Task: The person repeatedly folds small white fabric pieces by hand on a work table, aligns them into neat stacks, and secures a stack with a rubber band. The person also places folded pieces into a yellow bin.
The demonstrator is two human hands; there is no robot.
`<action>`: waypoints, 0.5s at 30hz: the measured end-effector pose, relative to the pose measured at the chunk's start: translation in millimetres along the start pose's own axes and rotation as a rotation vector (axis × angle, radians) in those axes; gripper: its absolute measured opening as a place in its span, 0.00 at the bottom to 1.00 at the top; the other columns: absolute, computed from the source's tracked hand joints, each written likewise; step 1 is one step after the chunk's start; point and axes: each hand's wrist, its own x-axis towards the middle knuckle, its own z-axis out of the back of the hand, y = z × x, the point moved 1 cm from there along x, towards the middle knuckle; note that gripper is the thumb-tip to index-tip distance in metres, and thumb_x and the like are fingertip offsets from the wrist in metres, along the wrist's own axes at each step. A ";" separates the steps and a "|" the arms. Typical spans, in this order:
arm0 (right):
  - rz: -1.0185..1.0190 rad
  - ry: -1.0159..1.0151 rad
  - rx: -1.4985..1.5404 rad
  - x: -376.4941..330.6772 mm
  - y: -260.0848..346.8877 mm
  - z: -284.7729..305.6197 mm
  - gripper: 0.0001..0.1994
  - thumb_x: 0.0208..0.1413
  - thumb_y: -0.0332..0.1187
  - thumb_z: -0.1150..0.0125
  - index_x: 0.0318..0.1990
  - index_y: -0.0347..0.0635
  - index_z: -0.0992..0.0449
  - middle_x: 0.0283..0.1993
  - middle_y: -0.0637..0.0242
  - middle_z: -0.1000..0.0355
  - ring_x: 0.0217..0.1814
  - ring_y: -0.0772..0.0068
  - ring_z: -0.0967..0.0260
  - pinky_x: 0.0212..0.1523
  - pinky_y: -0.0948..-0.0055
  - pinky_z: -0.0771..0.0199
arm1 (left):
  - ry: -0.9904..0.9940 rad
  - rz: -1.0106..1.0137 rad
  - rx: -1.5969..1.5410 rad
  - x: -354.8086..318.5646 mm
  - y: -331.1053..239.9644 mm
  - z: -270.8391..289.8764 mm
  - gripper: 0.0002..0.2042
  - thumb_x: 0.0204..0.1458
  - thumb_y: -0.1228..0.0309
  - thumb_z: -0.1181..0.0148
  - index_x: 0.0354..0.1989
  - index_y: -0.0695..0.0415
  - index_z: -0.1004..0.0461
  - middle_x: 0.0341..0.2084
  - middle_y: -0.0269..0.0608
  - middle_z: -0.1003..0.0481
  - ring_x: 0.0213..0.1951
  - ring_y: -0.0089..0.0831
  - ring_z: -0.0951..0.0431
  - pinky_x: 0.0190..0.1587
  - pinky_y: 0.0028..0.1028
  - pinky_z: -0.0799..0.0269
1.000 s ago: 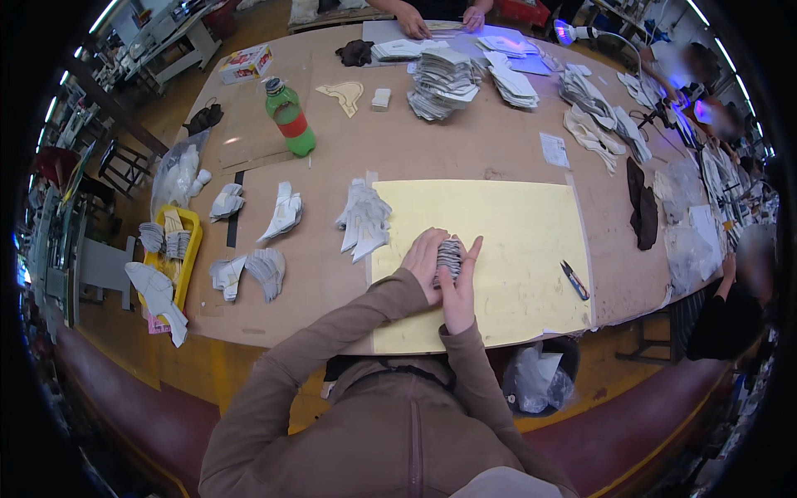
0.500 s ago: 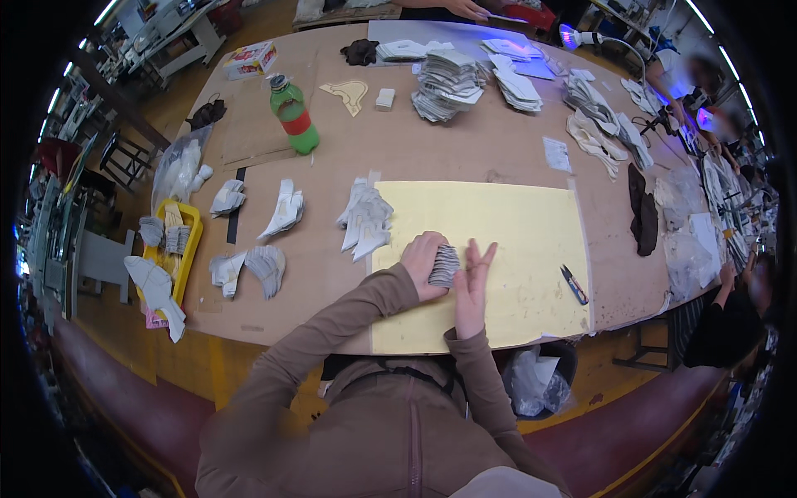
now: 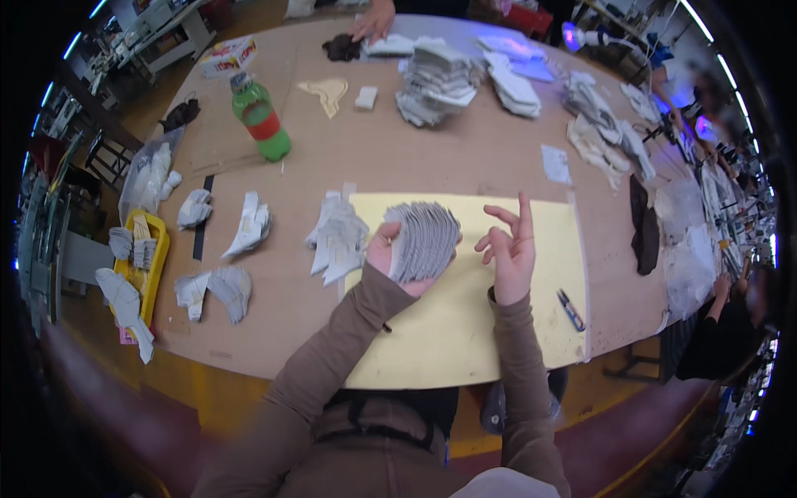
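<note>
Gripped in my left hand (image 3: 381,256) is a thick stack of grey-white cut fabric pieces (image 3: 425,241), its layered edges fanned upward. My right hand (image 3: 513,253) is raised just to the right of the stack, apart from it, with fingers spread and nothing in them. Below both hands lies a yellow sheet (image 3: 465,332) on the brown-covered table (image 3: 332,170). A small cutter-like tool with a dark blade (image 3: 572,310) rests near the sheet's right edge. Left of the sheet sits a bundle of similar pieces (image 3: 339,235).
More small piles of cut pieces (image 3: 249,226) lie at left, near a yellow basket (image 3: 160,264). A green bottle (image 3: 261,118) stands behind them. Tall stacks (image 3: 437,83) fill the far side, where another person's hand (image 3: 376,21) touches a dark cloth (image 3: 341,47).
My left hand has lifted the stack and turned it so its layers show broadly. My right hand has moved up and right, away from it. Another person's hand has reached the dark cloth.
</note>
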 end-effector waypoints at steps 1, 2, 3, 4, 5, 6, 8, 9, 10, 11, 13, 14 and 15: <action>-0.035 0.052 0.011 -7.9 -1.2 2.4 0.38 0.57 0.22 0.49 0.71 0.43 0.62 0.53 0.56 0.33 0.29 0.83 0.31 0.23 0.88 0.35 | -0.024 -0.004 0.011 -5.9 -1.9 -3.7 0.35 0.47 0.52 0.44 0.58 0.67 0.39 0.56 0.60 0.37 0.54 0.48 0.31 0.58 0.39 0.33; 0.059 0.070 -0.035 -9.6 -2.1 2.9 0.33 0.56 0.21 0.50 0.69 0.37 0.54 0.46 0.60 0.32 0.30 0.83 0.32 0.27 0.86 0.33 | 0.114 0.022 -0.048 -5.1 -5.0 -9.8 0.37 0.45 0.52 0.43 0.58 0.69 0.39 0.58 0.59 0.39 0.57 0.49 0.34 0.61 0.40 0.36; -0.008 0.085 0.003 -11.5 -3.7 2.3 0.33 0.56 0.21 0.49 0.69 0.37 0.53 0.45 0.61 0.32 0.31 0.83 0.33 0.28 0.86 0.33 | 0.016 -0.015 -0.032 -7.7 -4.3 -14.5 0.36 0.44 0.53 0.42 0.58 0.69 0.39 0.58 0.58 0.39 0.57 0.49 0.35 0.62 0.41 0.38; -0.049 0.118 0.042 -12.0 -4.2 1.5 0.33 0.56 0.21 0.49 0.69 0.36 0.53 0.44 0.62 0.32 0.32 0.83 0.33 0.29 0.85 0.32 | -0.051 -0.046 -0.045 -9.3 -3.0 -19.5 0.36 0.44 0.54 0.42 0.58 0.69 0.39 0.58 0.56 0.39 0.58 0.49 0.35 0.63 0.42 0.39; -0.090 0.143 0.078 -11.4 -4.3 0.1 0.33 0.56 0.21 0.49 0.69 0.36 0.53 0.43 0.62 0.33 0.33 0.82 0.33 0.30 0.84 0.32 | -0.067 -0.072 -0.093 -9.5 -2.0 -24.3 0.36 0.43 0.55 0.42 0.58 0.69 0.39 0.58 0.55 0.39 0.58 0.49 0.35 0.64 0.43 0.41; -0.112 0.182 0.115 -13.5 -3.4 -2.2 0.33 0.55 0.19 0.48 0.68 0.35 0.51 0.41 0.63 0.34 0.36 0.81 0.33 0.34 0.82 0.30 | -0.108 -0.051 -0.068 -7.9 -1.1 -27.6 0.35 0.44 0.55 0.44 0.57 0.68 0.39 0.56 0.54 0.38 0.57 0.48 0.36 0.64 0.43 0.42; -0.072 0.227 0.125 -15.7 -3.3 -10.5 0.33 0.54 0.18 0.46 0.68 0.35 0.50 0.41 0.63 0.34 0.38 0.80 0.33 0.37 0.82 0.30 | -0.076 -0.012 -0.069 -6.6 1.8 -30.6 0.33 0.46 0.54 0.47 0.56 0.67 0.37 0.54 0.50 0.35 0.57 0.47 0.36 0.64 0.44 0.44; -0.046 0.256 0.130 -17.2 -3.3 -14.1 0.33 0.53 0.18 0.45 0.67 0.35 0.49 0.40 0.64 0.34 0.39 0.80 0.33 0.39 0.82 0.30 | -0.127 0.000 -0.124 -6.9 3.7 -29.0 0.31 0.47 0.53 0.50 0.55 0.66 0.37 0.53 0.50 0.35 0.56 0.46 0.35 0.64 0.44 0.44; -0.057 0.253 0.134 -18.5 -3.7 -16.1 0.34 0.51 0.16 0.42 0.67 0.35 0.47 0.42 0.62 0.35 0.41 0.79 0.33 0.43 0.80 0.30 | -0.180 0.000 -0.151 -7.0 5.7 -25.9 0.30 0.49 0.52 0.53 0.54 0.65 0.36 0.52 0.49 0.34 0.55 0.45 0.35 0.64 0.44 0.44; -0.029 0.267 0.082 -19.1 -4.1 -17.4 0.35 0.50 0.16 0.41 0.66 0.36 0.47 0.44 0.62 0.35 0.41 0.78 0.33 0.43 0.80 0.30 | -0.293 -0.010 -0.171 -7.4 7.3 -21.5 0.29 0.50 0.52 0.56 0.53 0.64 0.35 0.51 0.48 0.34 0.55 0.45 0.35 0.63 0.44 0.44; 0.034 0.296 -0.014 -21.3 -4.6 -18.2 0.35 0.49 0.16 0.39 0.66 0.36 0.46 0.46 0.61 0.36 0.41 0.78 0.33 0.43 0.80 0.30 | -0.147 0.015 -0.209 -8.1 10.5 -16.0 0.29 0.53 0.51 0.62 0.54 0.61 0.34 0.53 0.46 0.32 0.56 0.44 0.34 0.63 0.46 0.45; 0.028 0.307 -0.014 -22.1 -5.1 -17.7 0.36 0.48 0.15 0.39 0.66 0.36 0.45 0.47 0.60 0.36 0.41 0.78 0.33 0.43 0.80 0.30 | -0.079 0.023 -0.224 -8.2 11.4 -14.3 0.29 0.53 0.50 0.62 0.54 0.62 0.35 0.53 0.47 0.33 0.56 0.45 0.35 0.63 0.46 0.45; 0.035 0.315 -0.008 -22.6 -5.3 -16.9 0.36 0.48 0.15 0.38 0.66 0.36 0.45 0.47 0.60 0.36 0.42 0.78 0.33 0.43 0.79 0.30 | -0.066 0.031 -0.239 -8.0 12.2 -13.1 0.29 0.53 0.50 0.63 0.53 0.62 0.36 0.52 0.49 0.34 0.56 0.45 0.36 0.64 0.46 0.46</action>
